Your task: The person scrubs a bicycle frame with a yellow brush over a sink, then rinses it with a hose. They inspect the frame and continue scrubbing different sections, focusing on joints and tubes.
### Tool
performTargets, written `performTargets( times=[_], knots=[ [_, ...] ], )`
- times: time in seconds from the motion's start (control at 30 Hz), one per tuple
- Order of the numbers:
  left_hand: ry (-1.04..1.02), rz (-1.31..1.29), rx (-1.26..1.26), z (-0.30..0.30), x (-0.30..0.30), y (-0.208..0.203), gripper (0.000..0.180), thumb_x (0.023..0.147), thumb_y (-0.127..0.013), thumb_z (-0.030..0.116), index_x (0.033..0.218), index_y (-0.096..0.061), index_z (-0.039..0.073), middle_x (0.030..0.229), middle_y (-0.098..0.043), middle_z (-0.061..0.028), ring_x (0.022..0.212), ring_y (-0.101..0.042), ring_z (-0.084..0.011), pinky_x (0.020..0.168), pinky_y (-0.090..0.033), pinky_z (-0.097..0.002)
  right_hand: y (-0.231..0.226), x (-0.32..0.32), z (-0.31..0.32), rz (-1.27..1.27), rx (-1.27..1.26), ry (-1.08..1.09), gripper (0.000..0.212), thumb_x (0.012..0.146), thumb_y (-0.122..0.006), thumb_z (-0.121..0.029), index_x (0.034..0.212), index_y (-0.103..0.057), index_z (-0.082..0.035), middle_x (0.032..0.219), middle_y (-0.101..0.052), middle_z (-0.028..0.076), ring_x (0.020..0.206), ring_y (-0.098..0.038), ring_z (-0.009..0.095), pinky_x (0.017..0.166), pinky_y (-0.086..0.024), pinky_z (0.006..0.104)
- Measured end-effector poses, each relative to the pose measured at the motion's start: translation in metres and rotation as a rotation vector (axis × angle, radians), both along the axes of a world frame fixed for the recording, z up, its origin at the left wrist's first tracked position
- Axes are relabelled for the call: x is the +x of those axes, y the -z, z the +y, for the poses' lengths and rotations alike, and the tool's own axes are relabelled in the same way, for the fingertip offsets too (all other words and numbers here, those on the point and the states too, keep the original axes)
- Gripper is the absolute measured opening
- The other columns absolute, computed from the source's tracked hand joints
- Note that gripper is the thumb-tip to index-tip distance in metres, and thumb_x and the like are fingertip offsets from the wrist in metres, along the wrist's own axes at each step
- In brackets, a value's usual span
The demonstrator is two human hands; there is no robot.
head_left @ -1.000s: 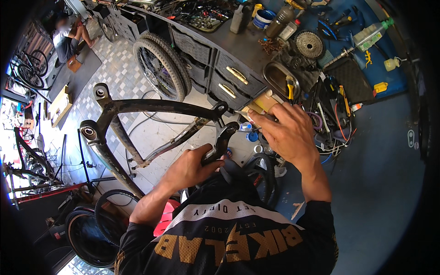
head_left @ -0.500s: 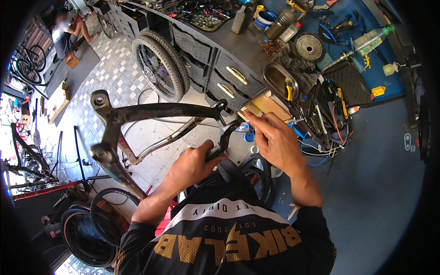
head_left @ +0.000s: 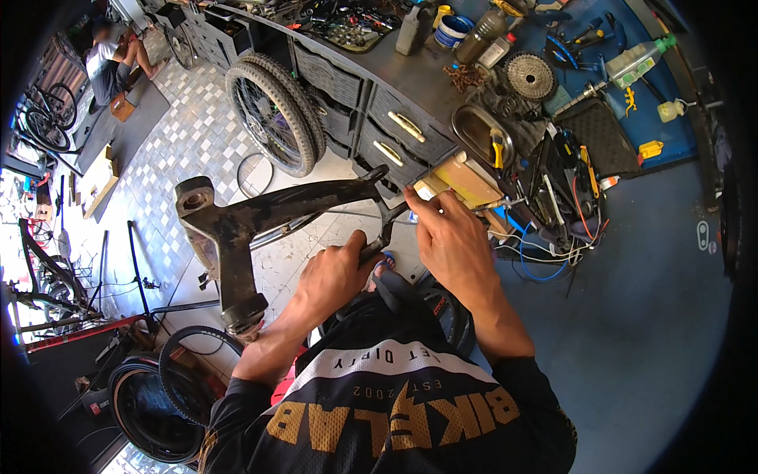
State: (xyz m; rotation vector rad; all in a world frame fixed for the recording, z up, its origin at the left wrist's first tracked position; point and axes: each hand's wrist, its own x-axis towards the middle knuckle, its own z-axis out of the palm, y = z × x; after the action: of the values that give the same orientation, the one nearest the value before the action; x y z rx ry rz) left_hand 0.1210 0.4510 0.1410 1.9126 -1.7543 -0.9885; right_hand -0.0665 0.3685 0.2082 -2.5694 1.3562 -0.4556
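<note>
A dark, scuffed bicycle frame section (head_left: pixel 304 202), apparently a rear triangle, hangs in front of me, raised above the floor. My left hand (head_left: pixel 335 276) is closed around its slim near end, thumb on top. The thick end with round pivot holes points to the left, and its lower lug comes close to my left forearm. At the right end of the part, my right hand (head_left: pixel 454 249) has its index finger stretched toward the bracket and the other fingers partly bent. That fingertip is at or very near the metal; contact cannot be made out. I see nothing held in this hand.
Two tyred wheels (head_left: pixel 272 114) lean on the drawer cabinet (head_left: pixel 399 122). The bench carries a cassette (head_left: pixel 530 77), a metal tray (head_left: pixel 470 126), bottles and tools. Cables (head_left: pixel 545 257) hang off its edge. Tyres (head_left: pixel 146 411) lie lower left. A person (head_left: pixel 110 67) sits far left.
The frame section has turned in my left hand: its thick end has swung down and right, showing its broad side. My right hand has shifted slightly left and down.
</note>
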Motion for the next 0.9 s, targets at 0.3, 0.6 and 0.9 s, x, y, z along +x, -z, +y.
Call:
performTargets(
  times=[0.3,0.6,0.9],
  knots=[
    [-0.005,-0.035,0.010,0.001,-0.002,0.002,0.034,0.096,-0.070,0.035,0.103,-0.056,0.005,0.074,-0.070,-0.0230,0.074,-0.070,-0.0469,0.065,-0.055,-0.0542,-0.005,0.009,0.010,0.100,0.018,0.031,0.046,0.089,-0.065,-0.005,0.135,-0.066,-0.008,0.097,-0.061,0.020,0.084,-0.067,0.039,0.077,-0.056,0.0467],
    [0.018,-0.033,-0.027,0.004,-0.007,0.002,0.033,0.096,-0.071,0.033,0.102,-0.056,0.005,0.073,-0.070,-0.0221,0.071,-0.070,-0.0460,0.062,-0.055,-0.0524,-0.007,0.009,0.012,0.123,0.045,0.065,0.045,0.090,-0.063,-0.007,0.135,-0.065,-0.007,0.101,-0.062,0.023,0.084,-0.068,0.042,0.076,-0.056,0.0488],
    [0.040,-0.004,-0.037,0.007,-0.011,0.002,0.032,0.095,-0.072,0.032,0.103,-0.056,0.005,0.073,-0.071,-0.0212,0.071,-0.070,-0.0450,0.061,-0.055,-0.0510,-0.011,-0.006,0.002,0.077,0.152,0.028,0.042,0.091,-0.060,-0.006,0.132,-0.066,-0.006,0.103,-0.068,0.024,0.091,-0.068,0.043,0.080,-0.056,0.0505]
  ],
)
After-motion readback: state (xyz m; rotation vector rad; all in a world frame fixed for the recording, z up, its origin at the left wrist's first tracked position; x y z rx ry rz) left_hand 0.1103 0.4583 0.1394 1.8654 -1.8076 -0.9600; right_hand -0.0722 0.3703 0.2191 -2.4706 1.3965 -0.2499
